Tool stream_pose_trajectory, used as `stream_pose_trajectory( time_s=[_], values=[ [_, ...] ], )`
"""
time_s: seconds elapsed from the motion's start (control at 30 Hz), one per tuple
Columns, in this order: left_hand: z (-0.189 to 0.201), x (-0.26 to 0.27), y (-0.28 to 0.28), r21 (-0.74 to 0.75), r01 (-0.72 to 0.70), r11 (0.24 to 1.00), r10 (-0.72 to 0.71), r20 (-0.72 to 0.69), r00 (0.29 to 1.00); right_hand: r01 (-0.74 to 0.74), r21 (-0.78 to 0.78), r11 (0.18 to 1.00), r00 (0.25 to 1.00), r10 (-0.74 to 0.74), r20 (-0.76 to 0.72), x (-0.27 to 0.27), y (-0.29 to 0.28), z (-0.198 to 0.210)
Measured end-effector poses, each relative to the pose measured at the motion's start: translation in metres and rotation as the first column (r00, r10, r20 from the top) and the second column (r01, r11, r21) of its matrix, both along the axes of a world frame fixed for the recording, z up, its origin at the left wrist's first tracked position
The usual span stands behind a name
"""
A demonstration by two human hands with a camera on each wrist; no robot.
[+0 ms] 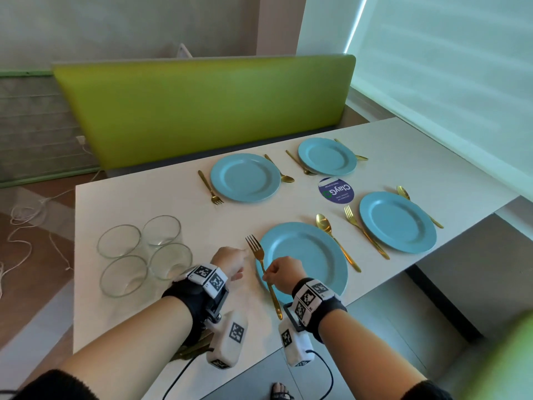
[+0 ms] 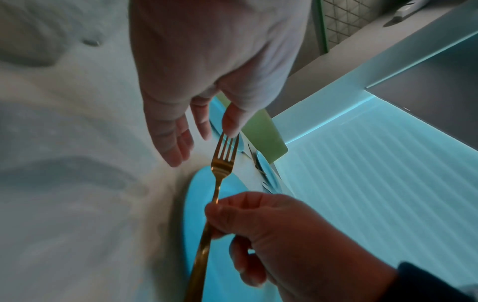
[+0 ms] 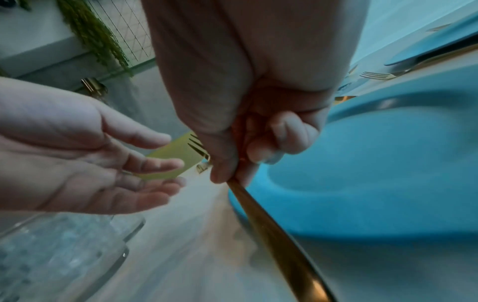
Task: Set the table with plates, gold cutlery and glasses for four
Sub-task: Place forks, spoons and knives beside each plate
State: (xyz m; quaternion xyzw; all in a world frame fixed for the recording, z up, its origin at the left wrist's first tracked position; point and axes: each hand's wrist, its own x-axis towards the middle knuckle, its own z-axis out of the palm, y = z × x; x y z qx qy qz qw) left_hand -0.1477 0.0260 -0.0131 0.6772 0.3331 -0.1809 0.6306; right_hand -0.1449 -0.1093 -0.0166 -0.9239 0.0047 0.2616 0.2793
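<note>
At the near plate (image 1: 305, 255)'s left rim, the right hand (image 1: 284, 274) pinches the fork (image 1: 261, 264), tines pointing away; the left hand (image 1: 230, 264) hovers just beside, fingers relaxed

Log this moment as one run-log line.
right hand: holds fork | left hand: open | glasses: unplaced

Daylight from the right, soft and cool.
The blind (image 1: 450, 67) glows pale, washing the table (image 1: 178, 203) with faint shadows; the head view bends at its edges, and both wrist views are dim, bluish and blurred up close.
</note>
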Motion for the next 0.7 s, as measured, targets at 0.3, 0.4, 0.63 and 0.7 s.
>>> stream_pose_trajectory(
  time_s=[0.3,0.4,0.63,0.7],
  values=[
    [0.001,-0.034,0.044,0.034,0.064,0.997,-0.063,-0.016,0.998,-0.009,-0.180,0.984,1.000,0.004,-0.025,-0.028,0.041,-0.021],
    [0.004,-0.042,0.049,0.024,0.112,0.993,-0.111,-0.010,0.994,-0.003,-0.234,0.972,1.000,0.003,0.000,-0.030,0.042,-0.026],
    [0.007,-0.055,0.050,0.023,0.201,0.979,-0.202,0.016,0.979,0.073,-0.343,0.936,0.994,-0.042,0.097,-0.034,0.047,-0.029],
    [0.008,-0.058,0.051,0.042,0.210,0.977,-0.210,0.017,0.977,0.104,-0.354,0.930,0.991,-0.069,0.112,-0.033,0.046,-0.029]
  ],
)
